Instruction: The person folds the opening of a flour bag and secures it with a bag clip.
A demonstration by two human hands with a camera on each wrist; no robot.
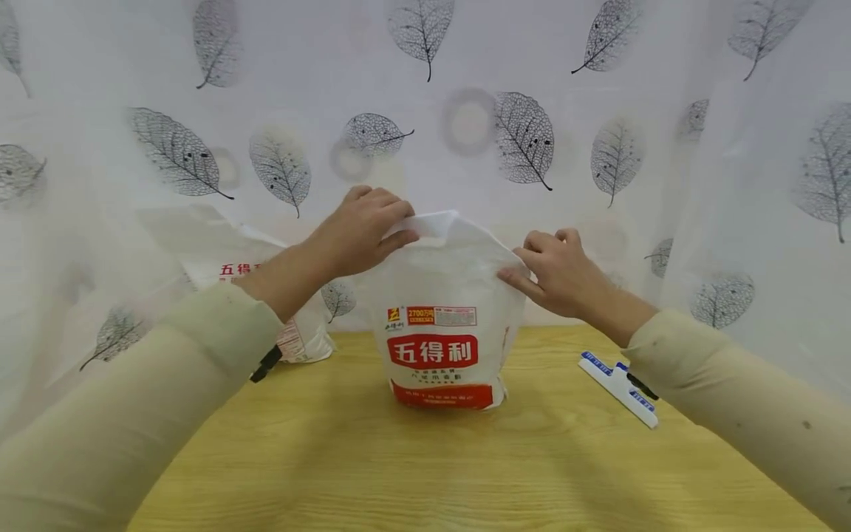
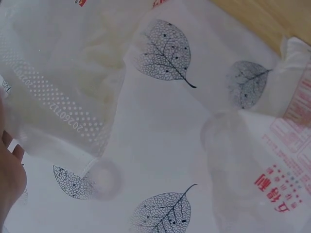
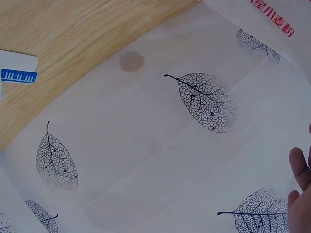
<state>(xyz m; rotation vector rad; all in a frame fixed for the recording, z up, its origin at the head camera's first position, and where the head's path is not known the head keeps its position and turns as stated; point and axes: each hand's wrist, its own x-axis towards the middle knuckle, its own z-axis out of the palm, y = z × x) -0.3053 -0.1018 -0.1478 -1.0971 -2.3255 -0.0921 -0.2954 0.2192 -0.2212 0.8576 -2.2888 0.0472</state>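
Note:
A white flour bag (image 1: 439, 288) with red Chinese print stands upright on the table, its top edge raised. My left hand (image 1: 368, 229) pinches the upper left corner between thumb and fingers. At the upper right corner, my right hand (image 1: 558, 270) pinches the edge in the same way. In the left wrist view the flour bag (image 2: 63, 82) shows a dotted strip with a date code, beside part of the left hand (image 2: 10, 174). The right wrist view catches only some fingers of the right hand (image 3: 300, 189) and a printed corner of the flour bag (image 3: 272, 19).
A second white bag (image 1: 309, 332) with red print stands behind my left forearm. A white and blue bag clip (image 1: 618, 388) lies on the wooden table (image 1: 425, 473) at the right. Behind everything hangs a leaf-patterned curtain (image 1: 425, 96).

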